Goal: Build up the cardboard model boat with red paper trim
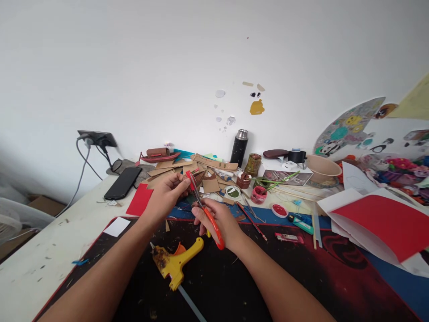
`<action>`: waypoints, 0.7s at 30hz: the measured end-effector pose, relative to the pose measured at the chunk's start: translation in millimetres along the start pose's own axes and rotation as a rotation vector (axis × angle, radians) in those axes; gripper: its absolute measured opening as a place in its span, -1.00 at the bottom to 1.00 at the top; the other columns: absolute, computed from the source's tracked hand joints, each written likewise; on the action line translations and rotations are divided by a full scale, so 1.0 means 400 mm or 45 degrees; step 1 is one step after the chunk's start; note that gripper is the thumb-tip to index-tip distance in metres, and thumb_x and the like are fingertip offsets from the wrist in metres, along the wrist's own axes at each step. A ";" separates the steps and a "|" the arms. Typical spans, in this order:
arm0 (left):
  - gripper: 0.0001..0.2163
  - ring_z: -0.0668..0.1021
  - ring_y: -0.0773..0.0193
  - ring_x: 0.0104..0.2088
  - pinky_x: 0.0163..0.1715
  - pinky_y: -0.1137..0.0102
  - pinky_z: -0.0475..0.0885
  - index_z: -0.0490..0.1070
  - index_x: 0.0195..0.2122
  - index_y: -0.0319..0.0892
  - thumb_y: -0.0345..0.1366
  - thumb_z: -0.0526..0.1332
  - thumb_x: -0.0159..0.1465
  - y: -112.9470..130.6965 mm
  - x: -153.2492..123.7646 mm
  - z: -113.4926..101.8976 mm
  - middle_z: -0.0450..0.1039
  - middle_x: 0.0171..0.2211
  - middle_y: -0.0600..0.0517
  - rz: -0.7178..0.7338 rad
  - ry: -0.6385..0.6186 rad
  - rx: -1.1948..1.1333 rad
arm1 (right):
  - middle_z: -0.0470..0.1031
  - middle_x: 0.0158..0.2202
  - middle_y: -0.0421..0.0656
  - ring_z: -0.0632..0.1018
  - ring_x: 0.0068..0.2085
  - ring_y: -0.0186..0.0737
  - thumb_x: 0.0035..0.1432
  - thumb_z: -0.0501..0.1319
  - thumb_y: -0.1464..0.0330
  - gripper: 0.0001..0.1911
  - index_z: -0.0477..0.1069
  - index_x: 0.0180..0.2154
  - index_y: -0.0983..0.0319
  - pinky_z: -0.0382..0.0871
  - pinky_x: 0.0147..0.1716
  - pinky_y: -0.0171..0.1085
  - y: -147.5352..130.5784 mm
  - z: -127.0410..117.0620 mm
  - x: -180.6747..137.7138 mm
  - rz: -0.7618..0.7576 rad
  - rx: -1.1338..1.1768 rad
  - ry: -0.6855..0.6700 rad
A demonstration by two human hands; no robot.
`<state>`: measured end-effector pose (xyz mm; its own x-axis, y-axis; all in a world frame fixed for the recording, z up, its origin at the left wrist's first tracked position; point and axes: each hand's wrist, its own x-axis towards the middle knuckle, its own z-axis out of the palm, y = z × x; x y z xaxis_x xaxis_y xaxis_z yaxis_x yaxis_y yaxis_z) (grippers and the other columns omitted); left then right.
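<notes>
My right hand (219, 220) is closed around the orange handle of a pair of scissors (212, 222), whose blades point up and to the left. In my left hand (170, 190) a small red piece (189, 175) is pinched between thumb and fingers, with fine lines across it. The scissor blades lie at this red piece; whether they are cutting into it I cannot tell. Below both hands a yellow glue gun (176, 264) with a glue stick in its back rests on the black mat (214, 293).
Cardboard scraps (211, 184), a model boat (162, 156) and paint jars (258, 195) crowd the table's back. A phone (123, 183) and red paper (139, 199) lie left. Right are a utility knife (302, 225), a pencil (252, 221) and red sheets (385, 219). A black flask (239, 149) stands by the wall.
</notes>
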<state>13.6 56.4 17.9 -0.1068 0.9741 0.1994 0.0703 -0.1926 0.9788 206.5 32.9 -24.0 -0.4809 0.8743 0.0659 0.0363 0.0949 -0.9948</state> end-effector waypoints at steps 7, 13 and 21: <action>-0.49 0.51 0.23 -0.46 -0.41 0.37 0.38 0.49 -0.43 -0.10 0.23 0.59 0.06 -0.026 0.005 -0.001 0.52 -0.51 0.05 -0.021 -0.015 -0.061 | 0.57 -0.39 -0.22 0.56 -0.54 -0.27 0.35 0.40 -0.12 -0.53 0.51 -0.12 0.16 0.44 -0.50 -0.30 0.003 0.002 0.001 -0.015 0.002 0.024; -0.44 0.49 0.25 -0.45 -0.41 0.38 0.37 0.50 -0.44 -0.11 0.28 0.59 0.03 -0.022 0.002 0.004 0.52 -0.50 0.06 -0.018 -0.008 -0.089 | 0.54 -0.42 -0.24 0.58 -0.54 -0.25 0.36 0.39 -0.13 -0.52 0.48 -0.19 0.14 0.41 -0.50 -0.30 -0.005 0.000 -0.002 -0.038 -0.081 0.026; -0.44 0.52 0.23 -0.41 -0.36 0.37 0.41 0.52 -0.40 -0.13 0.26 0.61 0.03 -0.024 0.002 0.002 0.55 -0.47 0.04 -0.028 -0.019 -0.086 | 0.57 -0.39 -0.22 0.59 -0.53 -0.24 0.41 0.36 -0.12 -0.54 0.46 -0.18 0.13 0.38 -0.51 -0.30 0.007 -0.004 -0.003 -0.065 -0.138 0.022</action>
<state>13.5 59.0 8.4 -0.0926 0.9798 0.1773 0.0012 -0.1780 0.9840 208.6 32.7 -26.7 -0.4692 0.8751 0.1186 0.1073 0.1898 -0.9759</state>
